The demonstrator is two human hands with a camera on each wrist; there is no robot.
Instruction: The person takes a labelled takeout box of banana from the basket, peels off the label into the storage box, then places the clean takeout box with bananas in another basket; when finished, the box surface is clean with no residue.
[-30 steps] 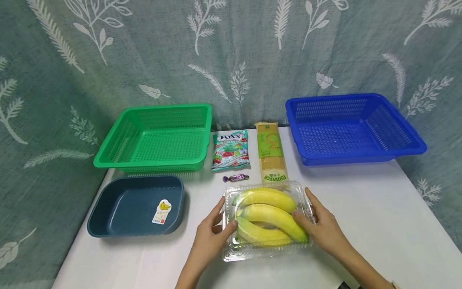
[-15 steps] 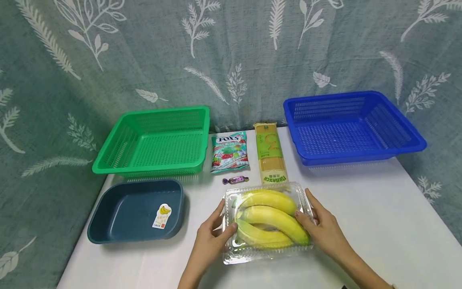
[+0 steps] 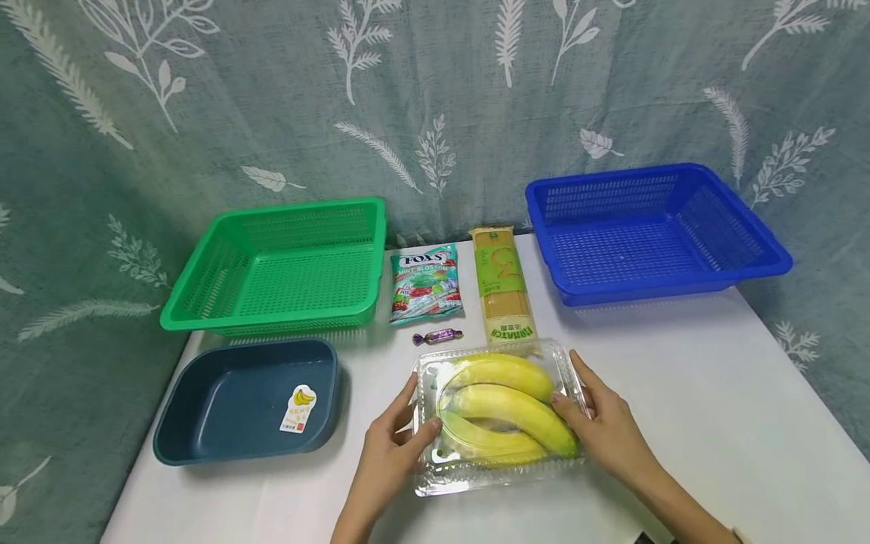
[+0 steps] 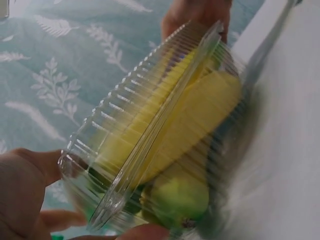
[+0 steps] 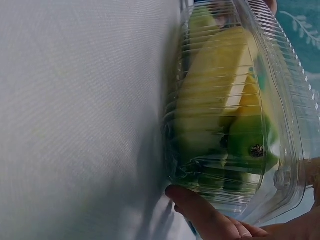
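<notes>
Both hands hold a clear plastic clamshell box (image 3: pixel 499 474) from its two short sides, with several yellow bananas (image 3: pixel 510 404) inside under the lid. My left hand (image 3: pixel 390 446) grips the left side, its thumb over the top edge and its fingers at the side wall. On the other side my right hand (image 3: pixel 605 423) grips the box, thumb on the lid. In the right wrist view fingertips (image 5: pixel 187 200) reach the box's lower edge, close to the white tabletop. Through the clear wall in the left wrist view, green banana tips show.
A green basket (image 3: pixel 272 321) stands back left, a dark blue tub (image 3: pixel 238 408) with a banana sticker in front of it. A blue basket (image 3: pixel 652 283) stands back right. Between them lie a Fox's candy bag (image 3: pixel 426 285), a purple-wrapped candy (image 3: pixel 438 337) and a noodle pack (image 3: pixel 501 283).
The head view has shifted slightly, moving the whole scene a little to the left. Both hands keep their grip on the box, which stays in the same place on the table.
</notes>
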